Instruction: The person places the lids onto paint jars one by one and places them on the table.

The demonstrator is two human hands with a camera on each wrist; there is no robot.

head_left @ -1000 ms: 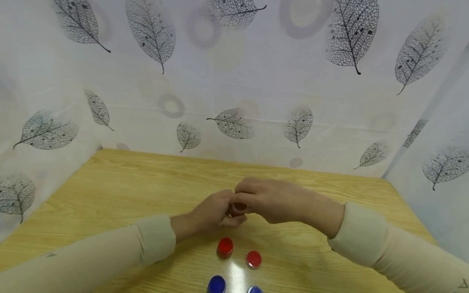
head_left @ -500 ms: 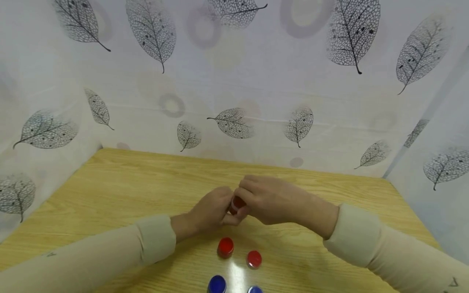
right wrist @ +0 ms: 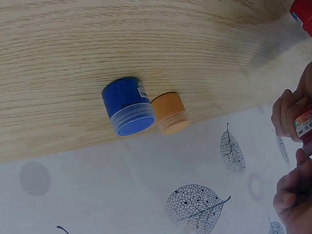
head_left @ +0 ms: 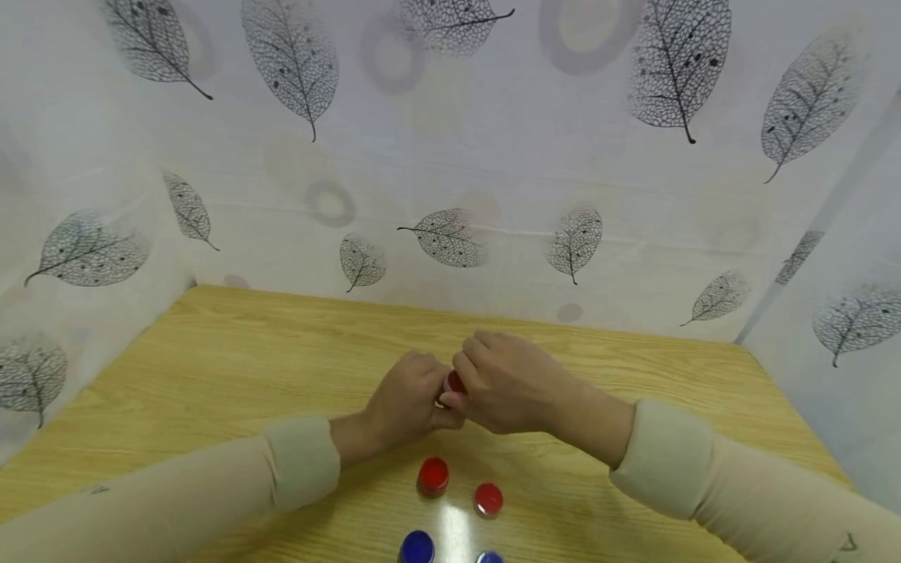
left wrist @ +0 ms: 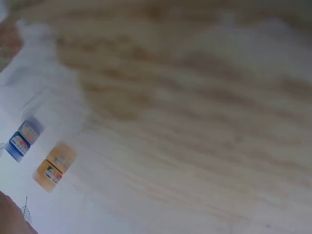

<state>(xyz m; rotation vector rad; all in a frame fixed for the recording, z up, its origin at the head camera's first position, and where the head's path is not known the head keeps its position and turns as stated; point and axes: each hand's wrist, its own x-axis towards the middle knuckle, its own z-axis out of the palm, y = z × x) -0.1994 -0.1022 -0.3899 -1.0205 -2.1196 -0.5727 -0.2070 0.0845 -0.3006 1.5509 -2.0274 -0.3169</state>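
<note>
Both hands meet over the middle of the table around a small red jar [head_left: 456, 381]. My left hand [head_left: 401, 399] holds it from the left, thumb on the near side. My right hand [head_left: 510, 383] grips its upper part with curled fingers and thumb; a dark red round top shows between the hands. The right wrist view shows this jar's printed label [right wrist: 305, 126] among the fingers. Closer to me stand a red jar [head_left: 433, 475] and, right of it, a smaller red round piece [head_left: 488, 499]. The held jar's lower part is mostly hidden by fingers.
A blue jar [head_left: 417, 546] and a smaller blue round piece [head_left: 489, 557] lie at the head view's bottom edge. The right wrist view shows a blue jar [right wrist: 127, 105] and an orange jar [right wrist: 170, 111], both with clear caps. A leaf-patterned cloth [head_left: 493, 156] bounds the wooden table.
My right hand has shifted slightly left and turned about the jar's top, its thumb coming across the near side. My left hand has moved little. The jars on the table stay put.
</note>
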